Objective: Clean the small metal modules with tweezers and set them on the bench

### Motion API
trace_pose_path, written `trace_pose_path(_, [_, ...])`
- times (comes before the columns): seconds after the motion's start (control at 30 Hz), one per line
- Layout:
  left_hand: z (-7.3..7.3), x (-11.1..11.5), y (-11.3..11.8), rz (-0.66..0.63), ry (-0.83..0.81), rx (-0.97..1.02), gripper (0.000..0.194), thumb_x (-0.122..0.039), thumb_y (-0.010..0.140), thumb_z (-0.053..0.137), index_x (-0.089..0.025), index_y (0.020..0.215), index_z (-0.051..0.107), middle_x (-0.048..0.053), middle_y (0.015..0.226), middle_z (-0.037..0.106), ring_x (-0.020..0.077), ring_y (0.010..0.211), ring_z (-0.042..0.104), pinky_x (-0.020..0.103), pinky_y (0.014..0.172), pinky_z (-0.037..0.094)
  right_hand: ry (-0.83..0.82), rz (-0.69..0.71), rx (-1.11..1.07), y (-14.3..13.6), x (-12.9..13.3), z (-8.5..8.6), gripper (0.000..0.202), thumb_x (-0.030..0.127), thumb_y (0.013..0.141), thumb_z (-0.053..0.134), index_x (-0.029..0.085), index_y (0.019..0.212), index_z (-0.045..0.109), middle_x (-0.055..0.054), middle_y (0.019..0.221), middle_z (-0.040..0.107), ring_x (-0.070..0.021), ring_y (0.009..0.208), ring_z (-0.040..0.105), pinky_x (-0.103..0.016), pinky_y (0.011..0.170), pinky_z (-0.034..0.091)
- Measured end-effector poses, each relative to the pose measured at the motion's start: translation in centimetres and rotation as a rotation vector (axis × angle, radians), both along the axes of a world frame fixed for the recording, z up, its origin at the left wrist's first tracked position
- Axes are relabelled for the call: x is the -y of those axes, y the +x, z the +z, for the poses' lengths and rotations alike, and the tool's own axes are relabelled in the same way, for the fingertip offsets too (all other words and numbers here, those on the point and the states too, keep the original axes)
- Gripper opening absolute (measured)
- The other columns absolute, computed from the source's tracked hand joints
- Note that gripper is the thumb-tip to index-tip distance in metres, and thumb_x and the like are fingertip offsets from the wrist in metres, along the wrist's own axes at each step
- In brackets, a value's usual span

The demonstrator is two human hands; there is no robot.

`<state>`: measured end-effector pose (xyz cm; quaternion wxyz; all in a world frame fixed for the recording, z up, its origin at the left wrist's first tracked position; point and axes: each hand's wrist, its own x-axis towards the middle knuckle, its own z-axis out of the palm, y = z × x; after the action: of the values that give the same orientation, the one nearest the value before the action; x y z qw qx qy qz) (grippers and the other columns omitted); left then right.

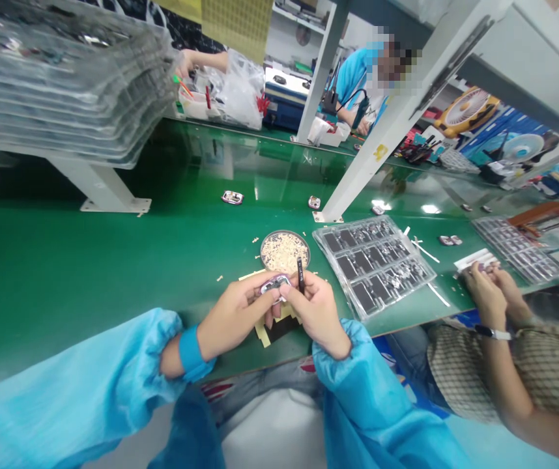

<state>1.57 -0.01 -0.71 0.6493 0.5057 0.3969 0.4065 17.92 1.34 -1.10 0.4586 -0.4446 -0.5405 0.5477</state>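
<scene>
Between my two hands, over the near edge of the green bench, is a small oval device housing [273,284] with a pale rim and dark parts inside. My left hand [235,312] grips it from the left, thumb on its face. From the other side my right hand [317,311] presses its thumb onto the housing. Black tweezers [300,273] stand up between the fingers of that hand. Below lies a yellow sheet with a black patch [282,329], partly covered by my hands. Just beyond sits a round dish [285,250] full of small cream-coloured pieces.
A clear tray of dark screen-like parts [372,264] lies to the right. Stacked plastic trays [64,85] rest on a raised shelf at left. A slanted white post [391,117] meets the bench ahead. Co-workers' hands [487,293] work at right and across the bench.
</scene>
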Motion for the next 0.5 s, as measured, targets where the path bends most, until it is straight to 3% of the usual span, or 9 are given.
trace_pose_path(0.27, [0.17, 0.23, 0.21, 0.035, -0.025, 0.022, 0.040, -0.038, 0.093, 0.061, -0.008, 0.118, 0.064, 0.001, 0.066, 0.063, 0.0132, 0.056, 0.059, 0.023, 0.054, 0.051, -0.076, -0.057, -0.051, -0.70, 0.36, -0.44, 0.030, 0.042, 0.080, 0.074, 0.019, 0.073, 0.057, 0.005, 0.053, 0.058, -0.0097, 0.046, 0.050, -0.023, 0.048, 0.044])
trace_pose_path(0.5, [-0.07, 0.16, -0.04, 0.018, 0.077, -0.096, 0.044, -0.036, 0.097, 0.054, -0.013, 0.134, 0.058, 0.002, 0.074, 0.066, 0.0160, 0.065, 0.063, 0.025, 0.063, 0.054, -0.009, 0.035, 0.046, -0.03, -0.30, 0.17, 0.032, 0.049, 0.079, 0.075, 0.020, 0.079, 0.061, 0.002, 0.062, 0.064, -0.0151, 0.058, 0.062, -0.026, 0.055, 0.051])
